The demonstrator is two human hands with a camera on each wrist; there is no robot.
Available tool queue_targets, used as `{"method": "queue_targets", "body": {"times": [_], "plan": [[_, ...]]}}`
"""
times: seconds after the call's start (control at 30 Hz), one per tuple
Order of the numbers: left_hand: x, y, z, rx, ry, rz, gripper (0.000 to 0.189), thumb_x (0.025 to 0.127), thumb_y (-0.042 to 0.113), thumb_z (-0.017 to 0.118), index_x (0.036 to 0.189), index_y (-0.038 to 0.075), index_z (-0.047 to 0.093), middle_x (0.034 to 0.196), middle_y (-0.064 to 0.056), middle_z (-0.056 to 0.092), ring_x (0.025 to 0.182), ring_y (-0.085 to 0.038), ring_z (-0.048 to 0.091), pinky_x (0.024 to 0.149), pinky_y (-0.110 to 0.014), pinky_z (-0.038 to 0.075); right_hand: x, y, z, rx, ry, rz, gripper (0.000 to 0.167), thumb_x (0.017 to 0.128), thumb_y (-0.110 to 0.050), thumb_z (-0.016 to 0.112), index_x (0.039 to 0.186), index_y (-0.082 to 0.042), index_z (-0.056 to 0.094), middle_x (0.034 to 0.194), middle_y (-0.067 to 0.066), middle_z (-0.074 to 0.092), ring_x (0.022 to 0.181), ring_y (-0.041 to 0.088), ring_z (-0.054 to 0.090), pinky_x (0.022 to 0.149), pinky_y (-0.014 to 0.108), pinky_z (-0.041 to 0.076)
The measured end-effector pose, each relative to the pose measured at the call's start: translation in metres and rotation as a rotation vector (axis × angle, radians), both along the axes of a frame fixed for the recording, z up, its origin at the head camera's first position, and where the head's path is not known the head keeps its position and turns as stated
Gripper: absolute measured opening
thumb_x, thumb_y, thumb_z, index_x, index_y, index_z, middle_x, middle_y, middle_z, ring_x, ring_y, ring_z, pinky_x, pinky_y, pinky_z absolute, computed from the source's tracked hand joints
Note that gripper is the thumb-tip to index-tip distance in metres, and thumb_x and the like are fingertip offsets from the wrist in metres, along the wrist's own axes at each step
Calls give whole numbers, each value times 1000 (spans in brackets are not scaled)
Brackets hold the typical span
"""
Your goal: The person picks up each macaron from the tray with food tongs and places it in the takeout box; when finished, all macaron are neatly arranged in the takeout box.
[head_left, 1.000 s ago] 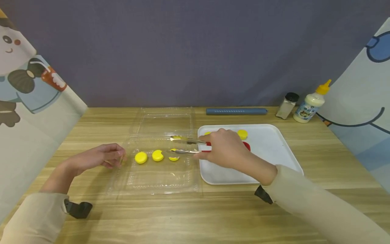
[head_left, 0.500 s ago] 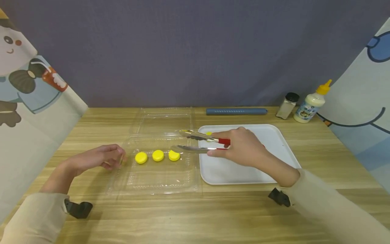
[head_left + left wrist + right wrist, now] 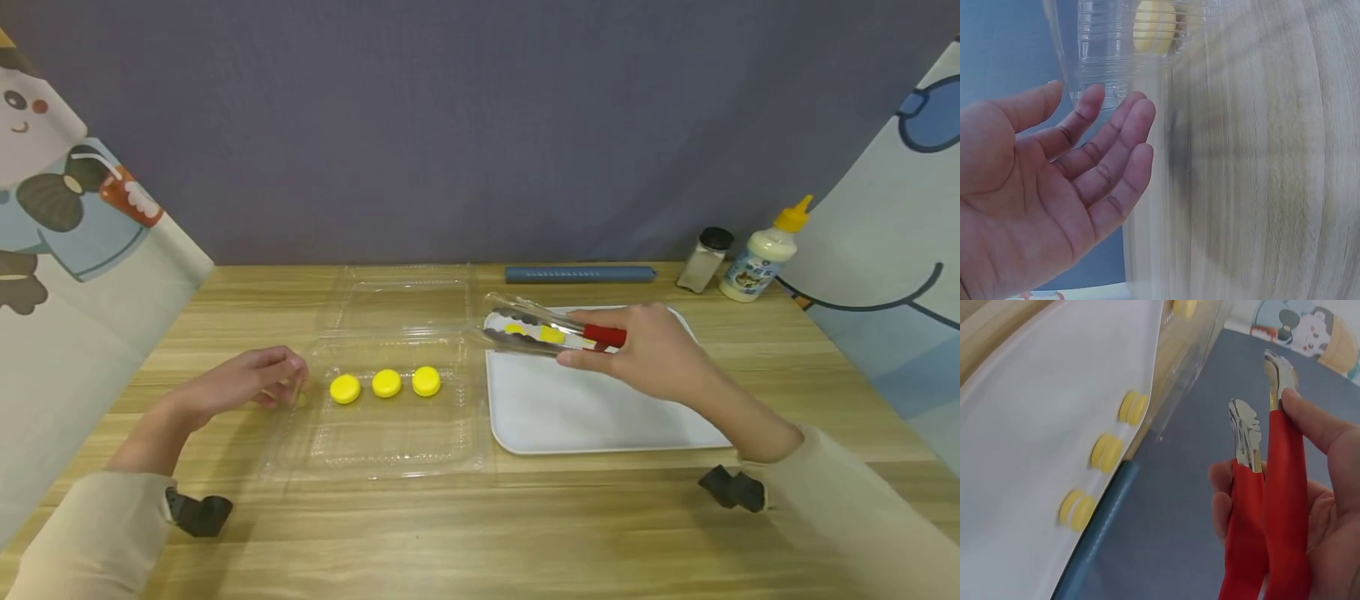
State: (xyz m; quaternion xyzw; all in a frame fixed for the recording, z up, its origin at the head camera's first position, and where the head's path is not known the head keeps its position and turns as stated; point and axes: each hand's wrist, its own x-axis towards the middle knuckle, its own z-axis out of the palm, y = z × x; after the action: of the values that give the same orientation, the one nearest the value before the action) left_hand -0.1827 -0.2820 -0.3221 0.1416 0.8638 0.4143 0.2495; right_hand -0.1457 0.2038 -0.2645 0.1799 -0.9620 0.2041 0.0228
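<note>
My right hand (image 3: 660, 354) grips tongs (image 3: 1287, 487) by their red handles, above the back of the white tray (image 3: 570, 412). The tongs' metal tips are spread, with nothing pinched between them. Along the tray's far edge, the right wrist view shows three yellow macarons (image 3: 1107, 452). Three more yellow macarons (image 3: 386, 383) sit in a row in the near half of a clear plastic clamshell box (image 3: 390, 458). My left hand (image 3: 1054, 169) has its fingers loosely bent at the box's left side; I cannot tell whether the fingertips touch it.
The box's lid (image 3: 405, 304) lies folded back behind it. A blue ridged bar (image 3: 581, 274) lies behind the tray. At the back right stand a black-capped jar (image 3: 705, 260) and a squeeze bottle (image 3: 759, 265) with a yellow nozzle. A grey backdrop closes off the table's rear.
My right hand has drawn the tongs rightward from over the box to above the tray, uncovering the rightmost macaron in the box. My left hand has stayed nearly still.
</note>
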Motion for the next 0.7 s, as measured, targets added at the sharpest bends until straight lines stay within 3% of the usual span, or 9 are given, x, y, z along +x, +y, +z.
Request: {"method": "queue_targets", "body": {"times": [0.23, 0.33, 0.43, 0.57, 0.63, 0.7], "plan": [[-3, 1, -3, 29, 4, 35, 32, 113, 25, 38, 115, -4, 52, 95, -10, 58, 91, -23, 60, 83, -40, 50, -4, 24, -1, -31, -8, -68, 66, 87, -55, 76, 135, -11, 67, 51, -5, 35, 53, 14, 34, 50, 31, 32], [-3, 1, -3, 35, 5, 40, 32, 112, 25, 38, 115, -4, 52, 94, -8, 58, 91, -22, 59, 84, -40, 50, -5, 36, -3, -45, -14, -103, 67, 87, -55, 76, 135, -10, 67, 55, -2, 45, 57, 16, 37, 51, 32, 32], [-3, 0, -4, 38, 10, 34, 32, 113, 24, 38, 115, -4, 52, 94, -8, 57, 91, -22, 58, 84, -40, 50, -7, 47, -6, -46, -26, -146, 69, 87, -56, 76, 136, -9, 66, 79, 11, 67, 66, 20, 45, 54, 33, 35], [-3, 1, -5, 36, 14, 31, 32, 113, 23, 37, 115, -5, 52, 94, -8, 57, 90, -22, 57, 85, -40, 50, -8, 61, -12, -27, -15, -182, 69, 87, -55, 76, 134, -5, 66, 109, 23, 71, 71, 24, 50, 55, 34, 37], [-4, 1, -4, 32, 17, 33, 31, 113, 23, 37, 116, -5, 52, 95, -8, 57, 90, -22, 57, 86, -40, 50, -9, 68, -16, -10, 4, -187, 68, 87, -54, 76, 133, -4, 67, 109, 26, 71, 69, 23, 49, 53, 33, 36], [-3, 2, -4, 27, 19, 33, 31, 113, 22, 37, 116, -5, 52, 95, -8, 58, 90, -22, 58, 86, -40, 50, -10, 75, -20, 5, 17, -195, 67, 87, -53, 76, 131, -3, 67, 97, 24, 71, 64, 22, 46, 52, 33, 34]]}}
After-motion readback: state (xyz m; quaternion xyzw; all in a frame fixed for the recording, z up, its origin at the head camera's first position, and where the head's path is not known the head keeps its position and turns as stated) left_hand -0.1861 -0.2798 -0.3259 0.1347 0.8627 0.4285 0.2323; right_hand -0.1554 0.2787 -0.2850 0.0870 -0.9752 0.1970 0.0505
